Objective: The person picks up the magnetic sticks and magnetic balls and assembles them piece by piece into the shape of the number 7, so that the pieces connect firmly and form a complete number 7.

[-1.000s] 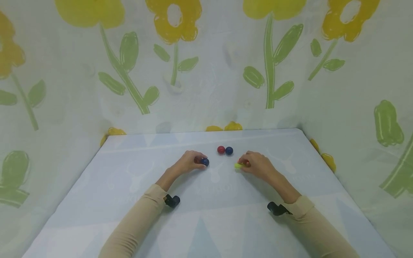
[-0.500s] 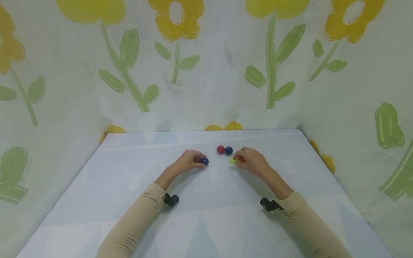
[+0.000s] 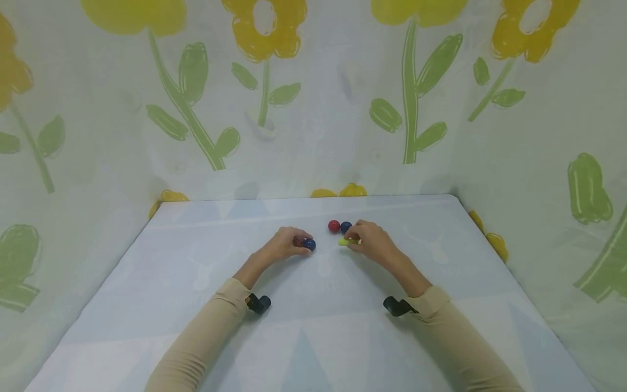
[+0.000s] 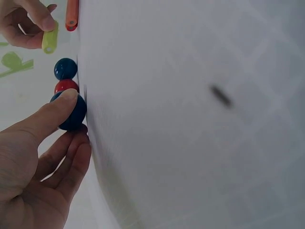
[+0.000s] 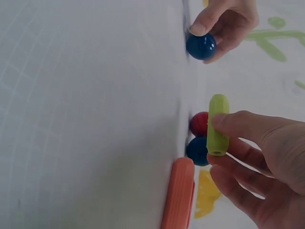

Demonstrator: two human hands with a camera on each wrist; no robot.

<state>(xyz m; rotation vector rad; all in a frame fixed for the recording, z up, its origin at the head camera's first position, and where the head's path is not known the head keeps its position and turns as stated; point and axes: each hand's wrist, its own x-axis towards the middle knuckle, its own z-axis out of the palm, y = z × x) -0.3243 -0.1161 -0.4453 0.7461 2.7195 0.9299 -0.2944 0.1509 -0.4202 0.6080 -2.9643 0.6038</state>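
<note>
My left hand (image 3: 288,243) holds a shiny dark blue ball (image 4: 74,112) between thumb and fingers, low over the table. In my right hand (image 3: 374,239) a short yellow-green faceted rod (image 5: 218,126) is pinched between thumb and fingertips; its end shows a small hole. Behind the rod, a red ball (image 3: 334,226) and a second dark blue ball (image 3: 345,227) sit side by side on the table. An orange-red rod (image 5: 178,193) lies under the right hand, with a darker red edge showing beside it; the head view mostly hides it.
The table (image 3: 245,337) wears a pale cloth with faint blue triangles. Flower-printed fabric walls (image 3: 318,136) rise behind it and at both sides. A black wrist camera (image 3: 258,304) is strapped to the left wrist, another black camera (image 3: 398,306) to the right.
My right hand has moved left and slightly away from me with the yellow-green rod, now overlapping the resting blue ball. My left hand stays nearly in place with its ball.
</note>
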